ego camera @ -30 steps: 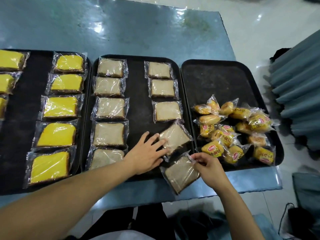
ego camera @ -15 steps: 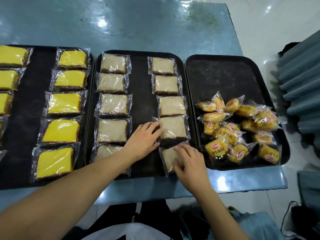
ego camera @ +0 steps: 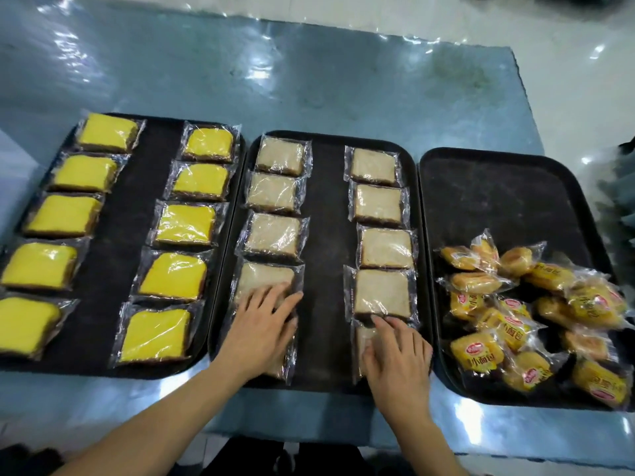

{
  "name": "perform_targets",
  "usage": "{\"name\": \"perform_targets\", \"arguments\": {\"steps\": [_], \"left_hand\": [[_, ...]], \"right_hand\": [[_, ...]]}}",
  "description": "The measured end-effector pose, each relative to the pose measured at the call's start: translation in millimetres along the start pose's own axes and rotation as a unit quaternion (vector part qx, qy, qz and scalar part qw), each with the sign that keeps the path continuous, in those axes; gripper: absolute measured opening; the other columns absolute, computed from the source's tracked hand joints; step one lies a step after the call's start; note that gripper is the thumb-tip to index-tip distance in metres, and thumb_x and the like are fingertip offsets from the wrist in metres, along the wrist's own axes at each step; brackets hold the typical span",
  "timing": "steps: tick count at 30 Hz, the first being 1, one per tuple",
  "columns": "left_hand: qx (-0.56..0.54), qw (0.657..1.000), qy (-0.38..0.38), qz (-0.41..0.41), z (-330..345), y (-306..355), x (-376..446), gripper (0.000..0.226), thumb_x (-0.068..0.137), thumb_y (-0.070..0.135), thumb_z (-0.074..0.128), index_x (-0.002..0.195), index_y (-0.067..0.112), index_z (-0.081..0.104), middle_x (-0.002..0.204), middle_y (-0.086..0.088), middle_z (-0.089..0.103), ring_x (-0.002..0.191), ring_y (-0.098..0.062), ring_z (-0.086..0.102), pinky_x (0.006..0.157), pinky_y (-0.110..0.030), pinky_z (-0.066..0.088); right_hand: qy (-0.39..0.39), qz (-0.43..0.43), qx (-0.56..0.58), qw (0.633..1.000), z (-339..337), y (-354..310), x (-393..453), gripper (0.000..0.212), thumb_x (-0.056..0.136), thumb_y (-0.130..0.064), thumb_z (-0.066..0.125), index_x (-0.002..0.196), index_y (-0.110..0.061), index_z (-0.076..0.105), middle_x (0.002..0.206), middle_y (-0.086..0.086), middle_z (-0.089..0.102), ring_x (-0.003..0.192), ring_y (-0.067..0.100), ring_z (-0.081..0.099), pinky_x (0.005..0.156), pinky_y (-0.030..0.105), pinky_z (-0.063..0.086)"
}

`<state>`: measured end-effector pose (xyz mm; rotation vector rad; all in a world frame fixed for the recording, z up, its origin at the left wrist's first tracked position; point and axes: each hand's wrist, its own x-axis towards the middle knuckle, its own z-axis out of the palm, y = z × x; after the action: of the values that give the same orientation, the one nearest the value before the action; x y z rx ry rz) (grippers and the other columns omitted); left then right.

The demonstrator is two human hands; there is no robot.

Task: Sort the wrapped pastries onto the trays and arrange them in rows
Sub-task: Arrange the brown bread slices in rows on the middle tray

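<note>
We press flat left hand (ego camera: 263, 324) and right hand (ego camera: 398, 355) on the nearest pale slices (ego camera: 366, 338), squaring the middle tray's (ego camera: 326, 207) rows; the heaped small buns (ego camera: 536, 317) probably need rows next.

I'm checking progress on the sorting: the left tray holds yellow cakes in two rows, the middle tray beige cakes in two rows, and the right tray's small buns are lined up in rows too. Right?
Not quite. In the head view the small buns lie in a loose heap on the right tray, not in rows. The yellow cakes and beige cakes are as you say.
</note>
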<state>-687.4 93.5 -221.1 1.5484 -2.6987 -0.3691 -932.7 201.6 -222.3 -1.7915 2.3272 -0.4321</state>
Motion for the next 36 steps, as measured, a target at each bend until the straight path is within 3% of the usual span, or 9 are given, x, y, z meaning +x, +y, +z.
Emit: {"name": "perform_targets", "arguments": {"steps": [6,12,16,20,26,36], "left_hand": [[-0.043,0.997,0.061,-0.033,-26,-31,81,0.039,0.099,0.03,0.047,0.137,0.023,0.05,0.142,-0.006,0.05,0.128,-0.028,0.047,0.109,-0.046,0.038],[-0.054,0.99,0.056,-0.117,-51,-87,194,0.046,0.105,0.034,0.031,0.149,0.024,0.04,0.158,-0.006,0.034,0.145,-0.028,0.032,0.121,-0.046,0.026],[-0.01,0.994,0.038,-0.098,-47,-115,238,0.05,0.105,0.043,0.027,0.153,0.029,0.031,0.163,-0.007,0.027,0.149,-0.032,0.025,0.121,-0.051,0.024],[0.005,0.997,-0.013,-0.082,-32,-125,252,0.064,0.097,0.059,0.006,0.155,0.036,0.023,0.165,-0.007,0.021,0.153,-0.031,0.013,0.123,-0.05,0.017],[-0.007,0.995,-0.002,-0.099,-22,-114,258,0.067,0.097,0.061,0.003,0.159,0.037,0.008,0.168,-0.006,0.005,0.155,-0.029,-0.003,0.125,-0.05,0.01],[-0.006,0.995,0.013,-0.1,-18,-115,263,0.059,0.103,0.055,0.021,0.158,0.037,0.013,0.167,-0.006,0.01,0.154,-0.03,0.003,0.124,-0.05,0.014]], "right_hand": [[0.003,-0.072,0.022,0.997,-1,-24,123,0.044,0.093,-0.024,0.061,0.137,-0.019,0.057,0.131,0.001,0.056,0.118,0.021,0.05,0.104,0.04,0.04],[-0.028,-0.072,-0.006,0.997,14,-21,264,0.048,0.098,-0.036,0.044,0.144,-0.023,0.049,0.139,0.002,0.053,0.127,0.026,0.049,0.107,0.047,0.043],[-0.054,-0.064,-0.054,0.995,27,-13,319,0.046,0.103,-0.042,0.041,0.147,-0.027,0.04,0.149,0.009,0.045,0.135,0.034,0.044,0.111,0.051,0.038],[-0.103,-0.08,-0.092,0.987,45,0,333,0.061,0.103,-0.061,0.021,0.157,-0.034,0.024,0.164,0.012,0.028,0.152,0.033,0.021,0.124,0.051,0.02],[-0.121,-0.089,-0.086,0.985,45,11,332,0.071,0.098,-0.07,0.006,0.162,-0.039,0.002,0.171,0.005,0.003,0.158,0.022,-0.006,0.128,0.043,0.0],[-0.113,-0.084,-0.081,0.987,42,6,335,0.071,0.099,-0.069,0.011,0.162,-0.038,0.007,0.171,0.005,0.008,0.158,0.023,0.0,0.128,0.043,0.004]]}}
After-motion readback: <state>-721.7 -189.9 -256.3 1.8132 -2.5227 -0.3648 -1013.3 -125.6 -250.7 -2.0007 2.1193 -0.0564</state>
